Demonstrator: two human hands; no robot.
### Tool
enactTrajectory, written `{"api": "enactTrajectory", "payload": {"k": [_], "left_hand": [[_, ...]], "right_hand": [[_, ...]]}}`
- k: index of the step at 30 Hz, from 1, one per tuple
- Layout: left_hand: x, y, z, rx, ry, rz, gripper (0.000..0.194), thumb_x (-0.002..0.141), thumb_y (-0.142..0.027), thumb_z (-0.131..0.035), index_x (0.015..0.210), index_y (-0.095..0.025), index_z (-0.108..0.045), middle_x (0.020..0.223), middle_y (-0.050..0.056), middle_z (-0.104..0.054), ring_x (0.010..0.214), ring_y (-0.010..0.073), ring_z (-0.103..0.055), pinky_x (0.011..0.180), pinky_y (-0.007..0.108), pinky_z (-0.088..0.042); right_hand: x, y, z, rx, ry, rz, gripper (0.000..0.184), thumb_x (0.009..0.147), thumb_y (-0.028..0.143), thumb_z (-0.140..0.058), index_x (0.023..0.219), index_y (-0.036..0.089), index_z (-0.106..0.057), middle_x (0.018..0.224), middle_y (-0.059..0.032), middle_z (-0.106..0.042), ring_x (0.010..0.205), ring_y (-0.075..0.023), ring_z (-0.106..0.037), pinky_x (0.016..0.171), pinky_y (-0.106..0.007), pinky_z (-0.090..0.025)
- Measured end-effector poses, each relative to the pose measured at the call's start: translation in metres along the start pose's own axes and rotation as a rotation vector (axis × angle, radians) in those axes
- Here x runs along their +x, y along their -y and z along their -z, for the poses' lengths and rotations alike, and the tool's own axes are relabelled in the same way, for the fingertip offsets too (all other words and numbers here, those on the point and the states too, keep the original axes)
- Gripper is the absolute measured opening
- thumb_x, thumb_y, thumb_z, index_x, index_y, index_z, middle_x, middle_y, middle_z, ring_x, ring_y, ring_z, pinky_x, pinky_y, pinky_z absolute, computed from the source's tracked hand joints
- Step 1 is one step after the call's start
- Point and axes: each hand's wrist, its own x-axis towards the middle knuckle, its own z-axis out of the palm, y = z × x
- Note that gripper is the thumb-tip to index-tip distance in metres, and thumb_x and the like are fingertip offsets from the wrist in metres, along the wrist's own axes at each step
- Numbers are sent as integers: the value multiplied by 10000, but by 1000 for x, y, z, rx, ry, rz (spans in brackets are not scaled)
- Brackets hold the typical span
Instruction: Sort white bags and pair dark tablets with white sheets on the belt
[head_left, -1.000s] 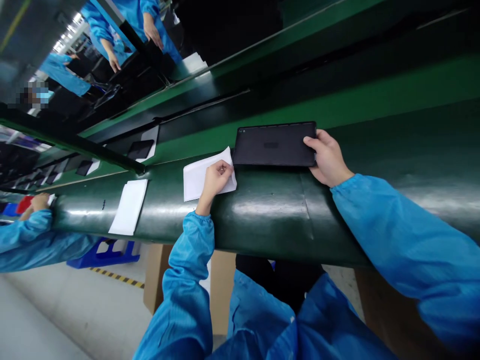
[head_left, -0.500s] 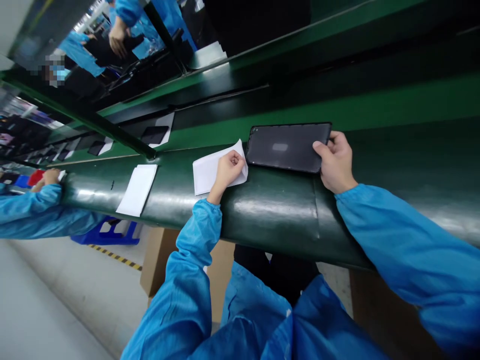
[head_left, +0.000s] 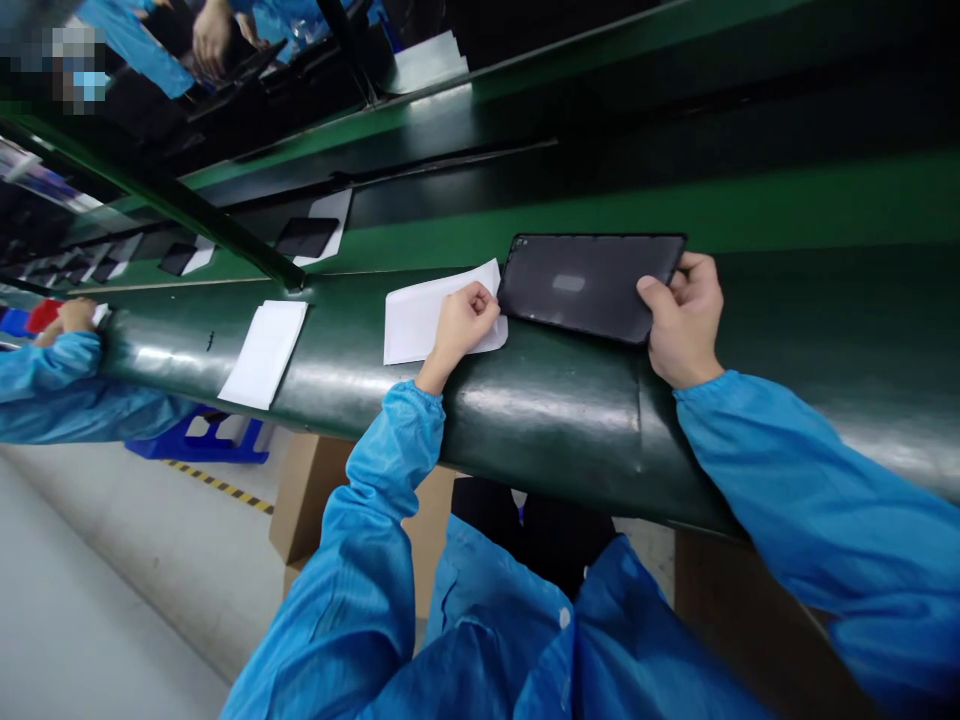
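Green and glossy, the table (head_left: 540, 420) runs across my view like a conveyor line, with a darker belt lane behind it. My left hand (head_left: 459, 325) is curled into a loose fist, pinching the right edge of a white sheet (head_left: 416, 318) that lies flat on the near lane. My right hand (head_left: 684, 318) grasps the right end of a black tablet (head_left: 589, 288), thumb on top, fingers round its edge; the tablet lies back up, its left end just beside the sheet. Further left, a second white sheet (head_left: 264, 340) lies well apart. Beyond it, a co-worker's hand (head_left: 71, 318) in a blue sleeve rests at the table's far end. Dark tablets (head_left: 304, 237) on white sheets sit on the back lane.
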Motion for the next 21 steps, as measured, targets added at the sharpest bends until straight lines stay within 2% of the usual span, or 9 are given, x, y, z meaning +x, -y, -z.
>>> {"api": "enactTrajectory", "payload": {"k": [5, 9, 17, 21], "left_hand": [[-4, -7, 0, 13, -75, -26, 134, 831, -198, -610, 706, -207, -562, 503, -73, -448, 495, 113, -436, 598, 260, -379], [-11, -14, -1, 8, -80, -103, 131, 850, -217, -619, 729, -210, -570, 507, -78, -426, 494, 108, -426, 588, 256, -369], [-31, -34, -13, -6, -64, -379, 163, 903, -220, -610, 746, -211, -566, 592, -42, -482, 602, 119, -518, 624, 259, -405], [-35, -36, -19, -22, -30, -411, 147, 896, -210, -615, 757, -212, -568, 598, -44, -492, 597, 115, -518, 614, 257, -407]], "right_hand": [[-14, 4, -3, -11, 122, -58, 396, 791, 461, -798, 1050, 286, -556, 1003, -30, -757, 984, -264, -747, 938, -505, -613], [-22, 3, -6, -38, 171, -90, 421, 801, 515, -828, 1055, 302, -568, 1097, -39, -758, 1098, -300, -745, 956, -536, -629], [-50, 3, -22, 47, 246, -157, 555, 795, 671, -836, 1103, 302, -558, 1111, -36, -748, 1154, -271, -724, 1010, -461, -620], [-59, 9, -25, 79, 281, -215, 564, 774, 673, -856, 1089, 306, -567, 1118, -30, -752, 1168, -264, -719, 1012, -435, -621]]}}
